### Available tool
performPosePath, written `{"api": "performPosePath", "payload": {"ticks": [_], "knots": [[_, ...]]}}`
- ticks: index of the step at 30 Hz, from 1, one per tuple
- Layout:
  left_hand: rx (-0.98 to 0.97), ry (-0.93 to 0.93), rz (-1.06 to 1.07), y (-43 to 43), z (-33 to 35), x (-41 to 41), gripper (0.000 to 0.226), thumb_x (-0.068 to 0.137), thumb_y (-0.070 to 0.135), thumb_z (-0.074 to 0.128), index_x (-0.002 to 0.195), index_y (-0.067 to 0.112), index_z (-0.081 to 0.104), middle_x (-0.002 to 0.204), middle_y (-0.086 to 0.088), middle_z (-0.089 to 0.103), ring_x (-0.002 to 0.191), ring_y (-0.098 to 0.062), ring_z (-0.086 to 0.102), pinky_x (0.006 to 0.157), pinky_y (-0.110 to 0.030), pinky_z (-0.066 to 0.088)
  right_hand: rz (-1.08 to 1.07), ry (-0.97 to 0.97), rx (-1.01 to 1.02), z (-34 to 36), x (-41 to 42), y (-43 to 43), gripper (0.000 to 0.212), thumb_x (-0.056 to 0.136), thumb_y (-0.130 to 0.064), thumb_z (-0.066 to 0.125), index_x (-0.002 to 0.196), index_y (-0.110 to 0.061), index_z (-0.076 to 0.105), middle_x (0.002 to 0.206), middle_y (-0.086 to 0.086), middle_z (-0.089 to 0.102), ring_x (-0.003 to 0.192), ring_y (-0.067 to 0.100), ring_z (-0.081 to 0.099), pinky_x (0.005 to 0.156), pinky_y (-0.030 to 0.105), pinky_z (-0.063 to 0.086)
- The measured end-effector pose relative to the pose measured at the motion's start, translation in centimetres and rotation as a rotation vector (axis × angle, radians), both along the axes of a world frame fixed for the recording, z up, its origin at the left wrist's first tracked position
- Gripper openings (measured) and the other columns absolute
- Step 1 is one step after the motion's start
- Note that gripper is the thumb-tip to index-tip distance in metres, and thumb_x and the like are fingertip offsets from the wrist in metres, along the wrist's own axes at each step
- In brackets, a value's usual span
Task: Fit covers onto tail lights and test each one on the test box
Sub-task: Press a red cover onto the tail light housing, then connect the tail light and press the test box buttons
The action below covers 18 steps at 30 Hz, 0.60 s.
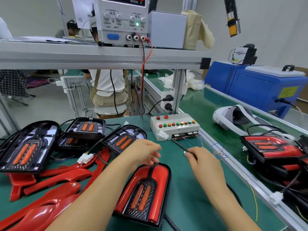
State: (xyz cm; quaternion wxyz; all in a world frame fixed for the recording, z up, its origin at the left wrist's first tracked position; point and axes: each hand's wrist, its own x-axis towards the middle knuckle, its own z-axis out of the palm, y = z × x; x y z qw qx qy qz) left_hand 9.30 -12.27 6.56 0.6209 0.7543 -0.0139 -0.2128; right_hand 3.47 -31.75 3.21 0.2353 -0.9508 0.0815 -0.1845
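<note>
The hands are held apart over the desk (pixel 183 189). The left hand (pixel 145 152) is laid over the far end of the covered tail light (pixel 143 194), fingers bent down at its rim. Whether that end is actually gripped cannot be told through the blur. The right hand (pixel 203 162) is closed in a pinch on a thin black cable (pixel 179 145), and a small white connector (pixel 185 153) is seen at the fingertips.

The tail light is placed flat, red cover up, between the forearms, with its long axis running from about 1 o'clock to 7 o'clock. The test box (pixel 175 126) is found at 11 o'clock from the right hand, just beyond the pinch. The cable is stretched toward the box's front socket row along a 10-to-4 o'clock line.

The right hand is clearly the nearer one to the box, so the plugging is judged to fall to it, with the push directed toward 10 o'clock. Whether the connector is already mated cannot be seen. Bare tail lights (pixel 28 147) and loose red covers (pixel 58 177) are piled at 9 o'clock.
</note>
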Motion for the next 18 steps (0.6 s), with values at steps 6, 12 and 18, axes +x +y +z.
{"api": "performPosePath", "payload": {"ticks": [6,12,18], "knots": [[-0.28,0.144,0.018,-3.5,-0.2,-0.6,0.009,0.094,0.017,0.058,0.093,0.008,0.058,0.084,-0.009,0.069,0.072,-0.021,0.066,0.068,-0.027,0.054,0.126,0.048,-0.144,-0.9,-3.8,2.5,0.029,0.1,-0.04,0.04,0.126,-0.032,0.052,0.109,-0.011,0.053,0.108,0.011,0.049,0.082,0.028,0.042],[-0.385,0.228,0.009,-3.2,-0.7,0.3,0.008,0.098,0.009,0.048,0.098,0.004,0.055,0.067,-0.008,0.072,0.067,-0.025,0.072,0.067,-0.039,0.059,0.207,0.177,0.234,-0.6,-2.0,-1.1,0.027,0.101,-0.029,0.045,0.116,-0.022,0.066,0.111,-0.008,0.065,0.111,0.013,0.056,0.093,0.027,0.041],[-0.376,0.169,0.029,-3.2,-0.8,1.5,0.006,0.098,0.013,0.051,0.1,0.007,0.05,0.069,-0.011,0.072,0.067,-0.027,0.072,0.056,-0.034,0.059,0.057,0.136,-0.457,-1.3,5.1,-4.3,0.033,0.098,-0.025,0.045,0.128,-0.022,0.058,0.127,-0.006,0.058,0.122,0.022,0.041,0.094,0.032,0.034]]}}
